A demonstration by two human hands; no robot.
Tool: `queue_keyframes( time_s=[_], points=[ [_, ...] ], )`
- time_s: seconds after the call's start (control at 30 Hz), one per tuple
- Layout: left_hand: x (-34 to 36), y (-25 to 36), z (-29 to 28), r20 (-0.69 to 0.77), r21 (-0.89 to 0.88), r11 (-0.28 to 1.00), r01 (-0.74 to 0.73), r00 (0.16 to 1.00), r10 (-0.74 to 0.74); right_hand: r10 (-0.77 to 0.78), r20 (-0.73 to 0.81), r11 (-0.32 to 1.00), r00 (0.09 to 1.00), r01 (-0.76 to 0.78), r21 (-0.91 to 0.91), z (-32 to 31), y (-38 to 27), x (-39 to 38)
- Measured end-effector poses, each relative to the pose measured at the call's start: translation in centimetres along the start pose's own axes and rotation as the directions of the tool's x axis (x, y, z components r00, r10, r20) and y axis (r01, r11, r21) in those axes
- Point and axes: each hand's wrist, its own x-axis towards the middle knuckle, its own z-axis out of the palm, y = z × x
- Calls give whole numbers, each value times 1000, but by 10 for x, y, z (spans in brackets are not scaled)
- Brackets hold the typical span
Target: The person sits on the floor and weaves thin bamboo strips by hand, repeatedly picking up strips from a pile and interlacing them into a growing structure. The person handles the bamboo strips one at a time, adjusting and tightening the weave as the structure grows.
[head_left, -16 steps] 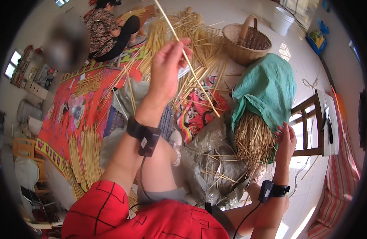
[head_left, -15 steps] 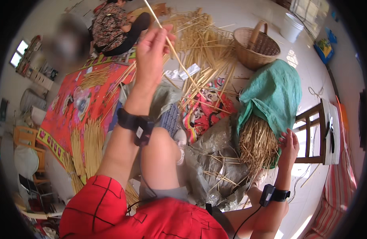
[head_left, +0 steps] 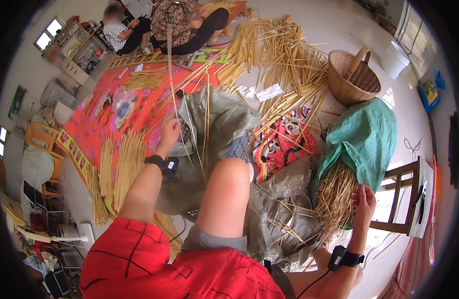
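My left hand (head_left: 170, 131) is closed on a long pale straw stalk (head_left: 172, 84), which stands nearly upright over the grey-green sheet (head_left: 224, 117). The stalk's upper end reaches toward the top of the view. On the right, my right hand (head_left: 364, 199) has its fingers curled together, and what they hold, if anything, is too small to tell. It is beside a thick bundle of dry straw (head_left: 336, 192). A green woven sack (head_left: 364, 134) covers the upper part of that bundle.
Loose straw (head_left: 289, 55) is spread across the floor ahead. A wicker basket (head_left: 346, 82) stands right of it. Tied straw bundles (head_left: 127, 167) lie on the red floral mat (head_left: 97, 94). Two people sit at the far left. A wooden stool (head_left: 401, 199) is at the right.
My left hand has come down and nearer, with the stalk now more upright. The fingers of my right hand have curled in beside the straw bundle. The view has shifted left.
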Motion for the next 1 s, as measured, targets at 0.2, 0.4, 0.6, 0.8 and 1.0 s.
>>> queue_keyframes(
  time_s=[0.2,0.4,0.6,0.8,1.0],
  points=[
    [-23,-79,25,95,429,903,-5,995,-40,49,75,997,996,-44,-60,8,7,5],
    [-37,-62,61,224,681,732,-17,957,-186,48,40,989,998,-42,-140,6,-4,1],
    [24,-9,23,190,336,937,94,968,-165,63,96,991,993,-51,-123,20,-1,2],
    [-17,274,76,561,-189,979,-81,809,175,22,103,950,994,11,-313,13,14,4],
    [-144,371,194,903,-359,928,97,290,319,289,381,508,878,197,-839,43,64,-14]
  ],
)
